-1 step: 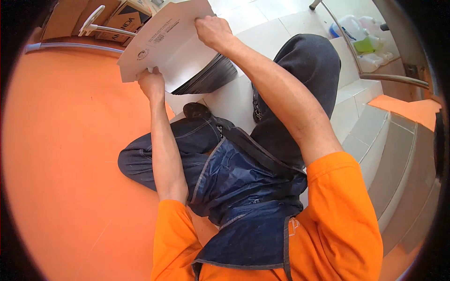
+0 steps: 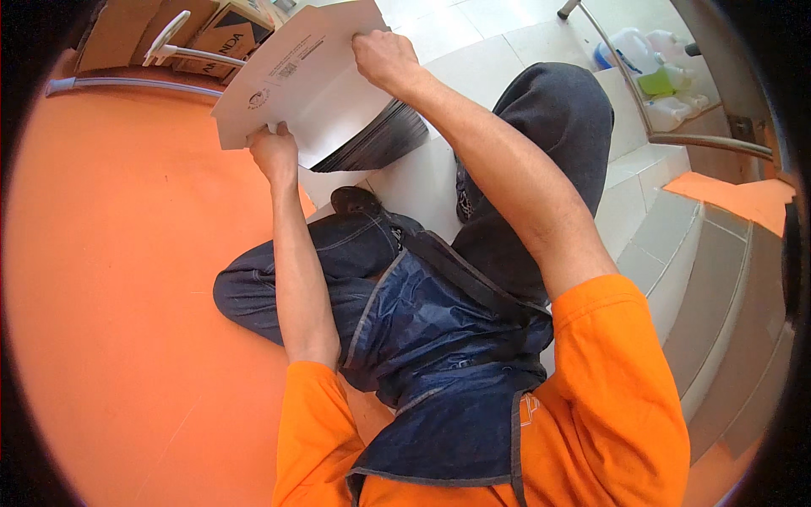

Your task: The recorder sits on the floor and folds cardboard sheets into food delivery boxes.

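Observation:
A large white printed sheet [image 2: 296,63] spans between my two hands, tilted up, with a small round emblem and dark printing on it. My left hand [image 2: 274,152] pinches its lower left edge with closed fingers. Further up, my right hand [image 2: 384,59] is closed around its right edge. Under the sheet lies a thick stack of thin dark-edged sheets [image 2: 380,135], fanned slightly along the side facing me. The white sheet covers the top of that stack, so I cannot tell whether the two are joined.
My bent legs [image 2: 557,127] flank the stack, which is on pale tiles. Cardboard boxes [image 2: 211,46] and a metal rail [image 2: 135,84] stand at the far left. Plastic jugs [image 2: 655,76] sit behind a metal frame [image 2: 625,72] at far right. Tiled steps [image 2: 710,279] descend on the right.

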Tool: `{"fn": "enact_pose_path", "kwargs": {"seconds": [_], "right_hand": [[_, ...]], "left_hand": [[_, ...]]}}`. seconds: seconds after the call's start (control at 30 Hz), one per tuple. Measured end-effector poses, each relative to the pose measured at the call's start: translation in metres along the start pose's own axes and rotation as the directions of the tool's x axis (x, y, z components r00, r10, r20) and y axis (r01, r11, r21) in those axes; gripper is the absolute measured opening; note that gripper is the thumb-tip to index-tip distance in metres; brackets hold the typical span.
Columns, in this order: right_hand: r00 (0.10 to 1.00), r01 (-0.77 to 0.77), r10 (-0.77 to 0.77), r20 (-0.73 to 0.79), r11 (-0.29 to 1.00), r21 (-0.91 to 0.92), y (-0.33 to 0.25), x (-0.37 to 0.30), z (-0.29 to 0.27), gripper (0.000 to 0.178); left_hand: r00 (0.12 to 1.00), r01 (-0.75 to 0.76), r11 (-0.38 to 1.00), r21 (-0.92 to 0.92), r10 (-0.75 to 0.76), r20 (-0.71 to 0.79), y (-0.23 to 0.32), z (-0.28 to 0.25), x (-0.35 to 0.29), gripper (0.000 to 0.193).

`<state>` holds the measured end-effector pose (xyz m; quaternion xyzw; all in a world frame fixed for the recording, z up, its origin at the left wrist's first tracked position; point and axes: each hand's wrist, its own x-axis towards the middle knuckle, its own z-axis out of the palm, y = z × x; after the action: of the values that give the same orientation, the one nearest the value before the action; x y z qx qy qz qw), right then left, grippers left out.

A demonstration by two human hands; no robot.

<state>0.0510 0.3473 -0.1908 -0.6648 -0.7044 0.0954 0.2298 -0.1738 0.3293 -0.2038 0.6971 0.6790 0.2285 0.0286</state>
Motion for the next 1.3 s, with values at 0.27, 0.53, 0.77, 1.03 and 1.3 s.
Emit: {"fn": "enact_pose_path", "kwargs": {"seconds": [0.27, 0.53, 0.77, 1.03, 1.3], "right_hand": [[0.998, -0.055, 0.057, 0.042, 0.997, -0.05, -0.006, 0.0, -0.005, 0.016], [0.999, -0.031, 0.032, 0.037, 0.999, -0.034, -0.003, 0.002, -0.001, 0.016], [1.0, 0.018, -0.018, -0.008, 1.0, -0.021, -0.003, 0.002, 0.005, 0.013], [1.0, -0.008, 0.009, 0.007, 1.0, -0.027, -0.003, 0.008, 0.004, 0.016], [0.999, -0.035, 0.035, 0.015, 0.999, -0.017, -0.009, 0.006, 0.002, 0.016]], "left_hand": [[0.981, 0.159, 0.987, 0.039, -0.162, 0.104, 0.021, -0.004, -0.011, 0.029], [0.956, 0.166, 0.973, 0.161, -0.199, 0.216, 0.024, -0.009, -0.007, 0.029], [0.941, 0.258, 0.952, 0.163, -0.286, 0.181, 0.027, -0.005, -0.006, 0.028], [0.951, 0.268, 0.956, 0.122, -0.282, 0.122, 0.031, -0.01, -0.007, 0.025], [0.943, 0.279, 0.95, 0.143, -0.299, 0.148, 0.024, -0.005, -0.007, 0.026]]}}
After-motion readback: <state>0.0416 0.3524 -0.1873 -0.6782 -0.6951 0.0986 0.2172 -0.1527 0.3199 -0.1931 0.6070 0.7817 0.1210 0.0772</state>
